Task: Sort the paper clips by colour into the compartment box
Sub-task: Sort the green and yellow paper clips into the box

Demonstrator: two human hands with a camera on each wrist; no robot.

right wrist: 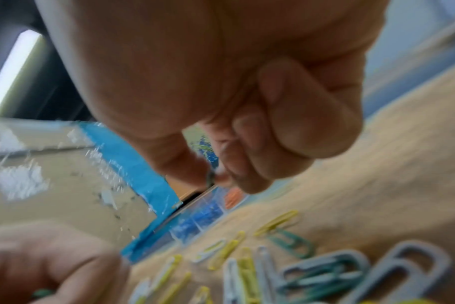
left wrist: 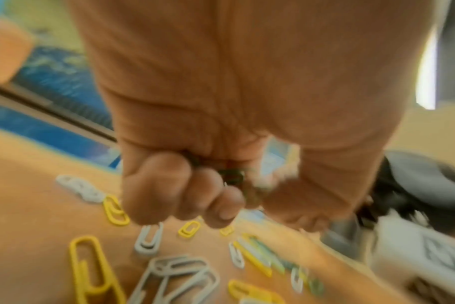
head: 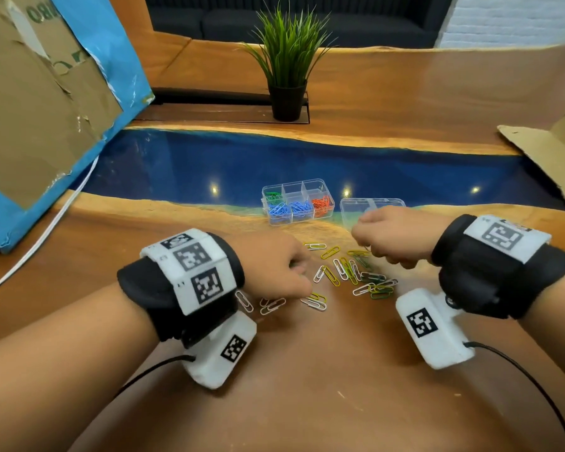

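Note:
The clear compartment box (head: 320,182) stands at the edge of the blue resin strip, holding green, blue and orange clips in separate compartments. Loose yellow, white and green paper clips (head: 349,272) lie scattered on the wood between my hands. My left hand (head: 299,272) hovers curled over the left of the scatter; the left wrist view shows dark green clips (left wrist: 231,176) gripped in its fist. My right hand (head: 361,239) is raised above the right of the pile, near the box. Its thumb and forefinger pinch a thin dark clip (right wrist: 210,176), blurred.
The box's clear lid (head: 372,205) lies just right of the box, partly behind my right hand. A potted plant (head: 287,89) stands at the back. Cardboard with blue edging (head: 46,109) leans on the left, more cardboard (head: 552,158) lies far right. A white cable (head: 46,230) runs along the left.

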